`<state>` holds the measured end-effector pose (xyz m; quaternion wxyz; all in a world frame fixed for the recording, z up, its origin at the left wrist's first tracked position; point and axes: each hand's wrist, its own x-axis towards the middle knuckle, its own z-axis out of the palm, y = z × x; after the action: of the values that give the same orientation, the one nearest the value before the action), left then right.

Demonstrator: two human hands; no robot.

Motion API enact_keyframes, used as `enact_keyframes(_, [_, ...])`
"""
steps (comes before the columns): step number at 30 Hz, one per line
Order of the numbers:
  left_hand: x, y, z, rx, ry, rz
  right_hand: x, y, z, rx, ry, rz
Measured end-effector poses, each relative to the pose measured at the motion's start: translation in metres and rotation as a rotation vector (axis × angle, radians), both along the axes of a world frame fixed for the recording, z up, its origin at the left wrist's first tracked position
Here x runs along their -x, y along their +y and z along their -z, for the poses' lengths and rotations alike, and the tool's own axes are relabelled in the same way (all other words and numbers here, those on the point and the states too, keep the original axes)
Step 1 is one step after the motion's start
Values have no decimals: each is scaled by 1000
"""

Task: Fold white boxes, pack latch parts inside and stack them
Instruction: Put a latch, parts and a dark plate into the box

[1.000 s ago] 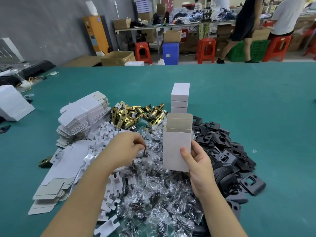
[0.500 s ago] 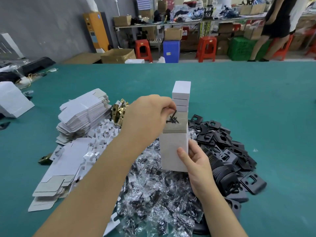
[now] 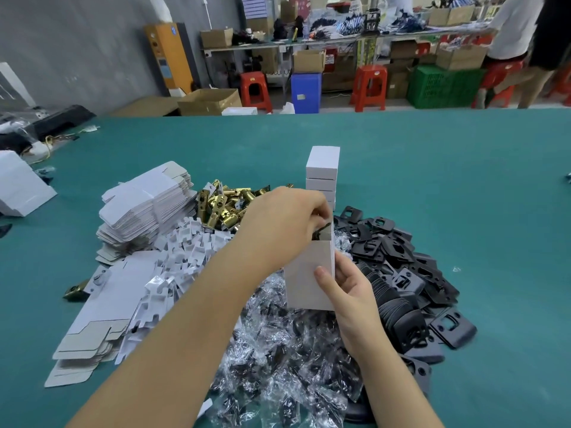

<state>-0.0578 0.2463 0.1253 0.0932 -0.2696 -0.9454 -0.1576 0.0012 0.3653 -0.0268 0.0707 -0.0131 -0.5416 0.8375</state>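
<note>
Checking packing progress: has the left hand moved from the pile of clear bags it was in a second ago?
Yes. The left hand has risen off the clear bags to the open white box, nearer the stack of finished boxes.

Grey wall (image 3: 77, 41), orange cabinet (image 3: 168, 57), red stools (image 3: 369, 86), blue bin (image 3: 306, 92), green crate (image 3: 438, 86), cluttered bench (image 3: 340, 41)

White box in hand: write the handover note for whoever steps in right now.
Right hand holds the open white box upright above the bagged screw packets.
Left hand pinches a small dark screw packet at the box's open top.
Done: three closed boxes in the stack behind.
Left: drop the packet in, close the flaps, stack it. Whether a brass latch or black plate is already inside cannot be seen. Flat blanks wait on the left.
</note>
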Motion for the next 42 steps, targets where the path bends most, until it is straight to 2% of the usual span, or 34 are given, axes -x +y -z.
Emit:
enact_keyframes(3, [2,-2,-2,-56,-24,-12,0,0,0,2,7,-6])
enact_keyframes(10, [4,3,-2,159,-74,2,0,-1,0,-11,5,-6])
enact_keyframes(17, [7,-4,0,99,-91,24,0,0,-2,7,16,-4])
enact_keyframes(23, [9,-12,0,91,-94,-64,-1,0,-1,-9,10,-3])
enact_keyframes(28, [11,-17,-7,-19,-143,-43,-1,0,-2,13,12,-2])
enact_keyframes(35, [10,-14,-8,55,-194,-7,-1,0,-1,0,13,-3])
enact_keyframes(42, [16,-14,1,-145,-190,-75,-2,0,-3,1,18,-11])
